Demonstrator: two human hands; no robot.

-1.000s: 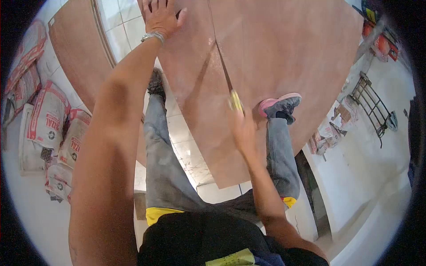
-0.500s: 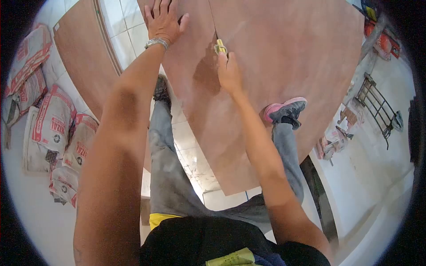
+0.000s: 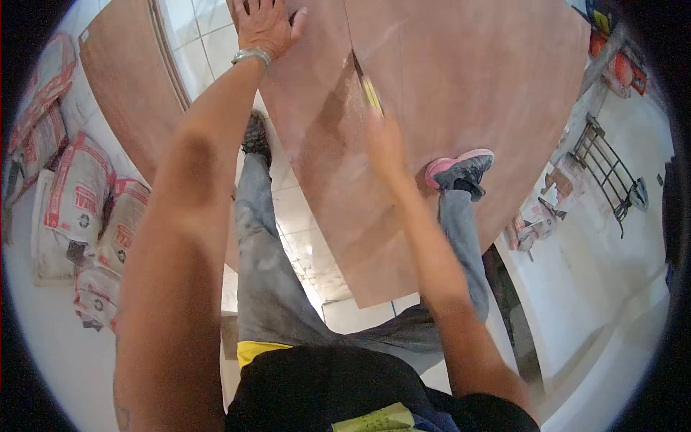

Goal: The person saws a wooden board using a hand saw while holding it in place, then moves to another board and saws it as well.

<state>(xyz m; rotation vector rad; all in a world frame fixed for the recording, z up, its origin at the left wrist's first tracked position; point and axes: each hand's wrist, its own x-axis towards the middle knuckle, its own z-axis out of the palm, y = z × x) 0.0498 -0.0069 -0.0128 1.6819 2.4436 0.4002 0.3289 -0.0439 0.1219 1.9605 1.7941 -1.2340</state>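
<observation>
A large reddish-brown wood sheet (image 3: 461,93) spreads out before me, and my right foot, in a pink and dark shoe (image 3: 461,171), rests on it. My right hand (image 3: 386,140), somewhat blurred, is closed around a yellow-handled cutter (image 3: 371,95). Its narrow dark blade points away from me and meets the sheet at a thin dark line running toward the far edge. My left hand (image 3: 266,27) lies flat near the sheet's left edge, fingers spread, holding nothing; the fingertips reach the top of the view. A metal watch (image 3: 252,55) is on that wrist.
Another brown sheet (image 3: 129,79) lies at the left. Printed sacks (image 3: 79,187) are piled beyond it. White floor tiles (image 3: 313,263) show between the sheets, with my left shoe (image 3: 256,137) there. A black metal rack (image 3: 604,165) and scraps (image 3: 533,223) are at the right.
My right hand has drawn the cutter back toward me and slightly right, and more of its blade shows. My left hand stays on the sheet. The view has shifted slightly.
</observation>
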